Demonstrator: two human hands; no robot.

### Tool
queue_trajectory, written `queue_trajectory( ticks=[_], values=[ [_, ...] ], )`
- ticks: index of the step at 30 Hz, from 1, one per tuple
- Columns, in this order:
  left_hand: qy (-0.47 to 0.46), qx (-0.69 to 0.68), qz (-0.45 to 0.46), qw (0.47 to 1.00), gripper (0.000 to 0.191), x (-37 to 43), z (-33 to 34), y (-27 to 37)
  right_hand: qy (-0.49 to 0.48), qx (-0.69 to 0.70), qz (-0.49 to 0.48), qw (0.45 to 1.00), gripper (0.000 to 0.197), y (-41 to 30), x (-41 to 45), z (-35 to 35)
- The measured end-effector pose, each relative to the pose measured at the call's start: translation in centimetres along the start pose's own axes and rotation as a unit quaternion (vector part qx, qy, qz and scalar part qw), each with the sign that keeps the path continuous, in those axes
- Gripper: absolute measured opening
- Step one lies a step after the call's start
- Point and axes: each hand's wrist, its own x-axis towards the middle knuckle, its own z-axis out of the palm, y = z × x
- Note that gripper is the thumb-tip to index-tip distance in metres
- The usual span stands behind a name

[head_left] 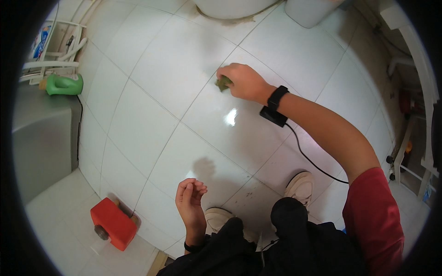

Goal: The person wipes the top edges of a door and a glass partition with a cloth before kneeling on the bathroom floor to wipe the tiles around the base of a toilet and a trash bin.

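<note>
On the white tiled floor (148,103), my right hand (241,81) reaches far forward and grips a crumpled green piece (223,84), perhaps a scouring pad. Part of the piece is hidden under my fingers. A black strap with a small black box (274,116) is on my right wrist, and a cable runs from it. My left hand (191,196) hovers by my left knee with its fingers loosely curled and nothing in it. Its shadow falls on the tiles just ahead.
At lower left stands a red plastic stool (114,224). A green jug-like bottle (65,85) lies on a grey appliance (45,145) at left, below a white rack (57,38). A white rounded base (238,7) and a pale bin (307,13) stand ahead. White shoes (300,188) are on the floor.
</note>
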Motion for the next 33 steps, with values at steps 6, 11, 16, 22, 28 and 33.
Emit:
queue_trajectory(
  ticks=[6,11,16,22,28,33],
  values=[
    [0.011,-0.033,0.037,0.999,0.018,-0.3,-0.6,1.0,-0.197,-0.076,-0.044,0.976,0.027,0.3,-7.4,-4.1],
    [0.0,-0.014,0.021,1.0,0.018,0.7,-0.8,1.1,-0.24,-0.087,0.138,0.957,0.017,-1.2,-11.1,-10.3],
    [0.026,-0.015,0.017,0.999,0.02,0.6,-0.5,1.0,0.054,-0.011,0.259,0.964,0.028,5.3,-11.0,-16.2],
    [-0.001,0.01,-0.012,1.0,0.024,0.9,-0.1,0.3,0.385,-0.127,0.354,0.843,0.033,18.5,-11.5,-22.0],
    [-0.004,0.021,0.011,1.0,0.024,0.7,0.1,0.2,0.227,-0.182,0.139,0.947,0.033,12.4,-13.3,-15.4],
    [0.002,0.008,-0.01,1.0,0.021,1.1,1.2,0.3,0.068,-0.1,0.107,0.987,0.039,6.8,-18.5,-12.5]
  ],
)
